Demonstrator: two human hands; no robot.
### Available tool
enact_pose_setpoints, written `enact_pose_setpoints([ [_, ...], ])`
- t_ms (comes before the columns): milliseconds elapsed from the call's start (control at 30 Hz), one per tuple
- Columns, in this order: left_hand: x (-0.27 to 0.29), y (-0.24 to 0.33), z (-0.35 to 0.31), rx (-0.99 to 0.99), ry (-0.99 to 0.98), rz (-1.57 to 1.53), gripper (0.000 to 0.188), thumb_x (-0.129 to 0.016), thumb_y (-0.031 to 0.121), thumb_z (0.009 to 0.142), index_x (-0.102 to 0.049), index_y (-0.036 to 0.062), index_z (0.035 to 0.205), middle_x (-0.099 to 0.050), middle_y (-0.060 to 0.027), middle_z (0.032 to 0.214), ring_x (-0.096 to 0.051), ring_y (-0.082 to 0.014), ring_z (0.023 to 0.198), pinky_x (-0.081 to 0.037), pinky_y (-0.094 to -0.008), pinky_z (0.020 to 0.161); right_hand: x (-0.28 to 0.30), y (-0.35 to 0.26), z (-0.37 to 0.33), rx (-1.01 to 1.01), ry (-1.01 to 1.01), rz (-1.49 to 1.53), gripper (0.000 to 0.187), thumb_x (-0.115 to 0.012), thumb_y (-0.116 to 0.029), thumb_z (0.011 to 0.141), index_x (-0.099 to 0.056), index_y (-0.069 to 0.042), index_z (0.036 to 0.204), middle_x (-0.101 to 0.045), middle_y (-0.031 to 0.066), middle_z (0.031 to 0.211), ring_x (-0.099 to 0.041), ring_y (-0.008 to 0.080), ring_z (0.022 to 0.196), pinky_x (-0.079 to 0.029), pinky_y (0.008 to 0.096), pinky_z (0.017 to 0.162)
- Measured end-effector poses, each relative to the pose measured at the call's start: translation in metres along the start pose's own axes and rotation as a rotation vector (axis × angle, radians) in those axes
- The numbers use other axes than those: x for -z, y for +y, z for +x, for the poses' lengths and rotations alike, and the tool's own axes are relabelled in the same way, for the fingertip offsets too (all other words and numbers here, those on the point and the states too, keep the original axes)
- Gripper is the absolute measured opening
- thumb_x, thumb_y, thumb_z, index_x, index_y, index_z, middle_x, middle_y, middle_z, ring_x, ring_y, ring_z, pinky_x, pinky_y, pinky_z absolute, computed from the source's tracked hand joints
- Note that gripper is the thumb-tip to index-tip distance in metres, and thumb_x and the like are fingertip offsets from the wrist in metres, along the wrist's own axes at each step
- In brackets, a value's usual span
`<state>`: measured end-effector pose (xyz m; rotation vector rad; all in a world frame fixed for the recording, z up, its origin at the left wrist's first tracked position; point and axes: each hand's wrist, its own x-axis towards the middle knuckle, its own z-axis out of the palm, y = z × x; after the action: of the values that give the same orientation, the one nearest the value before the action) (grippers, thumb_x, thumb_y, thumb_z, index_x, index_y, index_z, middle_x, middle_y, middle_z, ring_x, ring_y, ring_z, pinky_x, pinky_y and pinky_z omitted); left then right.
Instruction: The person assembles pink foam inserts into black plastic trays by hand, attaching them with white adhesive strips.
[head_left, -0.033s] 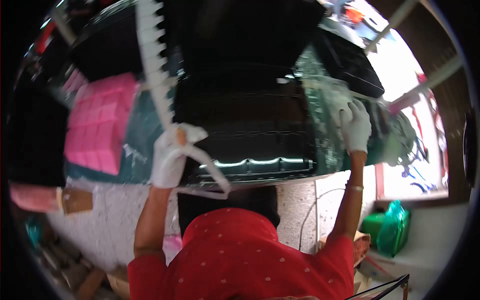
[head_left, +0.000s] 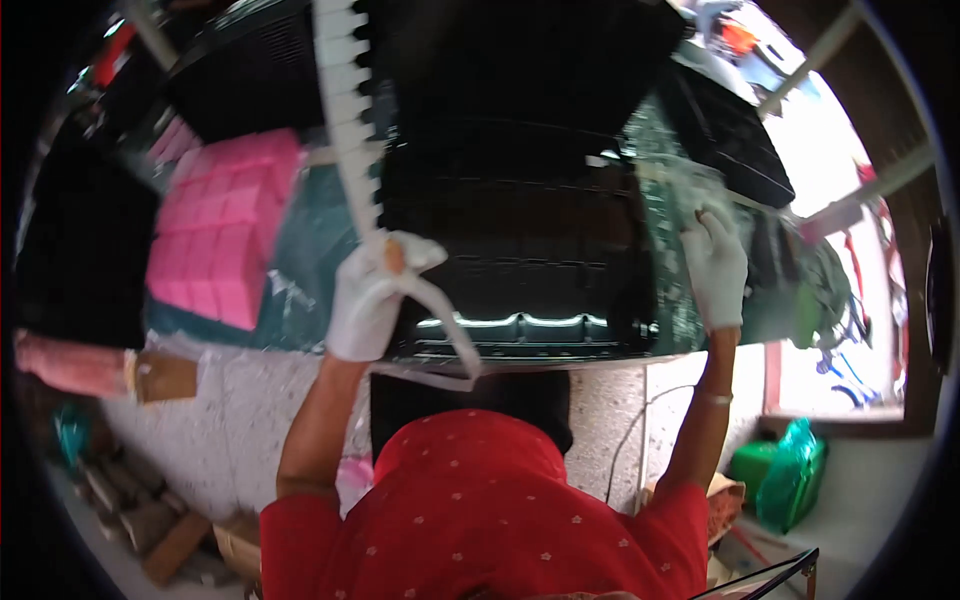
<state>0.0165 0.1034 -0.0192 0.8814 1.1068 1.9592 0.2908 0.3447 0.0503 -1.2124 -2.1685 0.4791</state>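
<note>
My left hand (head_left: pixel 365 305), in a white glove with a bare fingertip showing, is closed around a long white strip (head_left: pixel 345 120). The strip runs away from me along the left side of a glossy black panel (head_left: pixel 530 225), and its edge looks scalloped against the black. A loose white tail (head_left: pixel 455 335) curls down from this hand over the table's front edge. To the right of the panel, my gloved right hand (head_left: pixel 716 275) reaches over crumpled clear plastic (head_left: pixel 690 180). Its fingers are stretched out and slightly bent, and I see nothing held in them.
Pink foam-like blocks (head_left: pixel 225 225) sit in rows on the green table at left. A dark box-shaped object (head_left: pixel 735 135) lies at the far right. Below are a green container (head_left: pixel 760 465) with a green plastic bag (head_left: pixel 793 485), and a dark cable (head_left: pixel 625 450) on the floor.
The whole view has shifted a little. My right hand has drawn slightly nearer to me and to the left over the clear plastic. My left hand keeps its grip on the strip.
</note>
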Motion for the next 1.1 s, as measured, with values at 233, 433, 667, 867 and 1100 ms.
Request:
enact_pose_setpoints([
  [233, -0.013, -0.001, -0.006, -0.022, 0.128, -0.188, 0.008, -0.057, 0.004, 0.085, -0.058, 0.0031, 0.093, -0.062, -0.0081, 0.104, -0.061, -0.0209, 0.106, -0.046, -0.0361, 0.100, -0.111, -0.137, -0.116, 0.231, -0.541, 0.602, 0.069, -0.079, -0.011, 0.071, -0.047, 0.002, 0.130, -0.057, 0.0173, 0.126, -0.066, 0.0241, 0.095, -0.053, 0.0345, 0.081],
  [433, 0.003, 0.014, -0.020, 0.049, 0.222, -0.029, 0.012, -0.052, -0.004, 0.080, -0.056, 0.0026, 0.089, -0.063, -0.0088, 0.100, -0.059, -0.0181, 0.104, -0.044, -0.0325, 0.098, -0.128, -0.133, -0.120, -0.024, -0.488, 0.808, 0.021, -0.055, -0.007, 0.093, -0.059, 0.003, 0.112, -0.068, 0.0096, 0.087, -0.061, 0.0110, 0.057, -0.049, 0.0242, 0.051],
  [667, 0.009, 0.033, -0.020, 0.118, -0.148, 0.035, 0.025, -0.055, -0.010, 0.075, -0.055, 0.0019, 0.098, -0.060, -0.0077, 0.103, -0.056, -0.0145, 0.102, -0.044, -0.0302, 0.095, -0.119, -0.136, -0.112, -0.144, -0.631, 0.823, 0.015, -0.053, -0.007, 0.093, -0.065, 0.001, 0.098, -0.067, 0.0087, 0.074, -0.061, 0.0122, 0.050, -0.048, 0.0253, 0.049],
  [867, 0.002, 0.019, -0.025, 0.092, 0.282, 0.399, 0.014, -0.066, 0.001, 0.082, -0.056, 0.0010, 0.092, -0.061, -0.0044, 0.087, -0.058, -0.0104, 0.082, -0.047, -0.0247, 0.078, -0.134, -0.121, -0.127, 0.068, -0.581, 0.856, 0.015, -0.056, -0.005, 0.090, -0.065, 0.000, 0.100, -0.066, 0.0096, 0.081, -0.066, 0.0169, 0.063, -0.050, 0.0274, 0.056],
  [1100, 0.030, -0.019, -0.043, -0.089, 0.363, 0.974, 0.017, -0.072, 0.004, 0.073, -0.057, 0.0017, 0.082, -0.062, -0.0113, 0.101, -0.060, -0.0252, 0.095, -0.047, -0.0349, 0.085, -0.127, -0.124, -0.131, 0.535, -0.403, 0.179, 0.031, -0.060, -0.007, 0.085, -0.063, -0.010, 0.116, -0.057, 0.0062, 0.073, -0.058, 0.0243, 0.060, -0.047, 0.0336, 0.055],
])
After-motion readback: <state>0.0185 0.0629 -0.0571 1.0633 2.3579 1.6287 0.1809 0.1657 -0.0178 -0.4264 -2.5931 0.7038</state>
